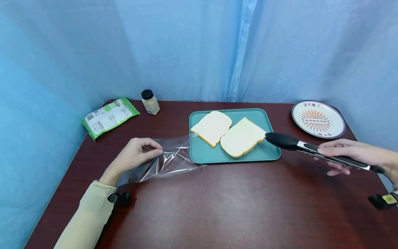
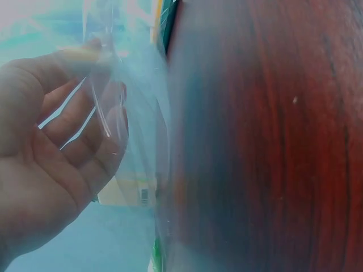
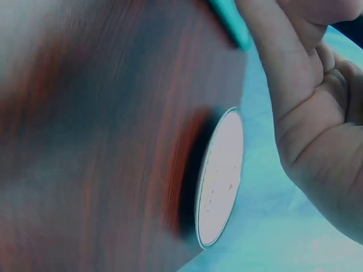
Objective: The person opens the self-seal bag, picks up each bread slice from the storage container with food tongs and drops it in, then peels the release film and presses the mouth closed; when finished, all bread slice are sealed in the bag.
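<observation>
In the head view my left hand (image 1: 132, 155) pinches a clear plastic bag (image 1: 175, 160) by its upper edge, left of the green tray (image 1: 199, 159). The bag's far end reaches the tray's left edge. Two bread slices lie on the tray, a left slice (image 1: 212, 127) and a right slice (image 1: 242, 138). My right hand (image 1: 352, 152) grips black-and-silver tongs (image 1: 281, 141), pointing left. Their closed-looking black tips are at the right slice's corner; whether they touch it, I cannot tell. In the left wrist view the bag hangs over my fingers (image 2: 79, 130).
Toward the back left lie a green-and-white packet (image 1: 110, 117) and a small black-capped jar (image 1: 150, 103). A patterned round plate (image 1: 301, 126) sits at the back right. Blue curtains (image 1: 186, 52) hang close behind and beside the dark wooden table (image 1: 224, 207).
</observation>
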A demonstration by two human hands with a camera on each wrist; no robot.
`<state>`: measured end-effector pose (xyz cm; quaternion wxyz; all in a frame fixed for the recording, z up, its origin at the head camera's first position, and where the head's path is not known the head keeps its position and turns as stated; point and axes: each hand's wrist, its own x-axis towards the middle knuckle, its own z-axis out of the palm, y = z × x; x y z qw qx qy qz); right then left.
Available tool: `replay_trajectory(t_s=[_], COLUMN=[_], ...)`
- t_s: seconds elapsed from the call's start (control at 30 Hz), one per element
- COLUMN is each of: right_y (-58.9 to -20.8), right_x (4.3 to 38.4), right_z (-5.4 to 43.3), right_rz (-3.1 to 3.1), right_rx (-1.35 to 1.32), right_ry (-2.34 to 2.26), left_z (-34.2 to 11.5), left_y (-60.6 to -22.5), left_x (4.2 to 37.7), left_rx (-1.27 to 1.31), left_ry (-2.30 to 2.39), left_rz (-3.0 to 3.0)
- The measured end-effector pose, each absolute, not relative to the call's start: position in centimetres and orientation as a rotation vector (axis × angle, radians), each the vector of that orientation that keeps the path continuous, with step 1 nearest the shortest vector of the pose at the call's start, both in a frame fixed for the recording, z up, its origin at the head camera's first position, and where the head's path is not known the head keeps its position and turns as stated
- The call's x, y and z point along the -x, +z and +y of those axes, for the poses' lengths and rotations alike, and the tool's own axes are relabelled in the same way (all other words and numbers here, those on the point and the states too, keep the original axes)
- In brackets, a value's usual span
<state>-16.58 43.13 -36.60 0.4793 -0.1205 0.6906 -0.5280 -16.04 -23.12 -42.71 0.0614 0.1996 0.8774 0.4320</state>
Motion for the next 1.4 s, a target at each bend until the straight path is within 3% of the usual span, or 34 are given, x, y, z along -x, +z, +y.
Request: replay_trajectory(t_s=[0.57, 0.93, 1.4], right_y=[-36.9, -37.2, -36.9], right_x=[11.7, 11.1, 11.6], right_z=[42.1, 37.5, 35.0], right_rz=[1.456, 1.347, 1.349], right_rx=[0.471, 0.715, 0.924], right_ry=[-1.738, -1.79, -1.798], left_z=[-23.9, -26.4, -24.3], left_y=[-40.1, -37.6, -39.4], left_x=[16.1, 15.3, 15.8], left_rx=[-0.6, -0.489, -0.558], left_ry=[1.4, 1.463, 1.504], left_rz=[2.815, 2.851, 2.772])
